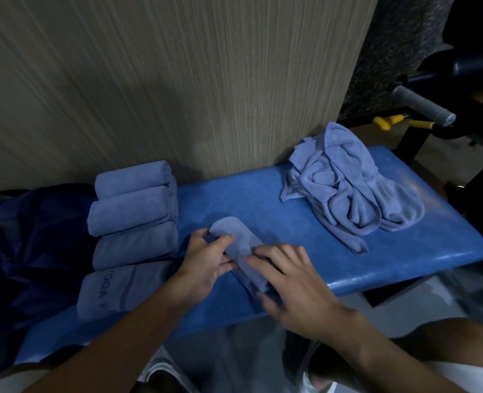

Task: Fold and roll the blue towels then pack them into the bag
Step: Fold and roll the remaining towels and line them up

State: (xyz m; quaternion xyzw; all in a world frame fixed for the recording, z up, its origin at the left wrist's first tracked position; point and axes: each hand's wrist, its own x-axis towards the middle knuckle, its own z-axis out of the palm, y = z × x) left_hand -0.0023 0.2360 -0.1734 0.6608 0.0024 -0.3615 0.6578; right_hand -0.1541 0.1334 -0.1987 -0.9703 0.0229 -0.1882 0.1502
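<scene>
rolled towels (132,205) 4 | half-rolled towel (234,236) 1 | loose towel heap (348,188) 1 | bag (36,236) 1 | left hand (203,262) + right hand (294,282) = 2 hands

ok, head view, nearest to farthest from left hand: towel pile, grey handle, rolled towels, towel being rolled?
1. towel being rolled, in the left hand
2. rolled towels, left
3. towel pile, right
4. grey handle, far right
</scene>
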